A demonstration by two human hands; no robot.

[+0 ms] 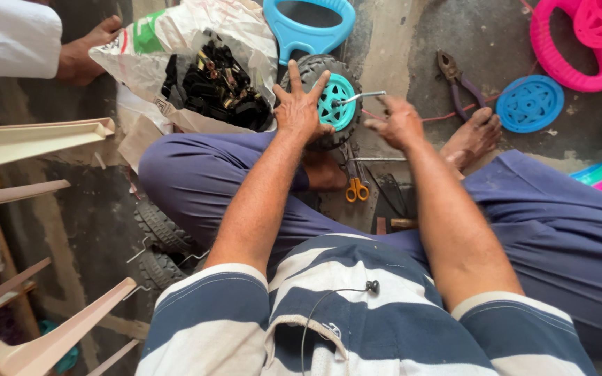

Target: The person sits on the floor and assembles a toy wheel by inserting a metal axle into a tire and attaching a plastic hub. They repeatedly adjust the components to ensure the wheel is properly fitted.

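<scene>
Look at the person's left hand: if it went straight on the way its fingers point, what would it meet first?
The left hand already rests on the wheel; its fingers point up-frame. Straight on, it would probably meet the blue handle first, though depth is unclear.

Bare floor (412,63) between wheel (329,101) and pliers (458,83)

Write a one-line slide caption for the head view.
Seated person's left hand steadies a black toy wheel with teal hub while right hand touches its metal axle.
</scene>
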